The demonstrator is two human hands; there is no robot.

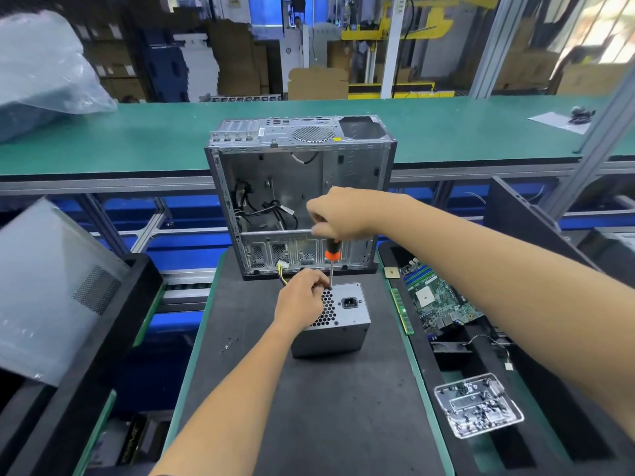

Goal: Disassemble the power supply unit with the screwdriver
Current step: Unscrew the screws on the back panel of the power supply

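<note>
A grey metal power supply unit (pixel 338 324) stands on the black mat, its honeycomb grille and power socket facing up. My right hand (pixel 338 214) grips the black and orange handle of a screwdriver (pixel 332 259) held upright, its tip down on the unit's top far edge by the grille. My left hand (pixel 302 300) lies on the unit's left top corner, fingers curled over the edge beside the screwdriver shaft. Yellow and black wires come out behind the unit, partly hidden by my left hand.
An open, emptied computer case (pixel 299 190) stands just behind the unit. Loose screws (pixel 229 343) lie on the mat (pixel 309 407) to the left. A motherboard (pixel 436 300), a RAM stick (pixel 402 312) and a clear tray of screws (pixel 477 408) sit to the right. A side panel (pixel 51 290) leans at left.
</note>
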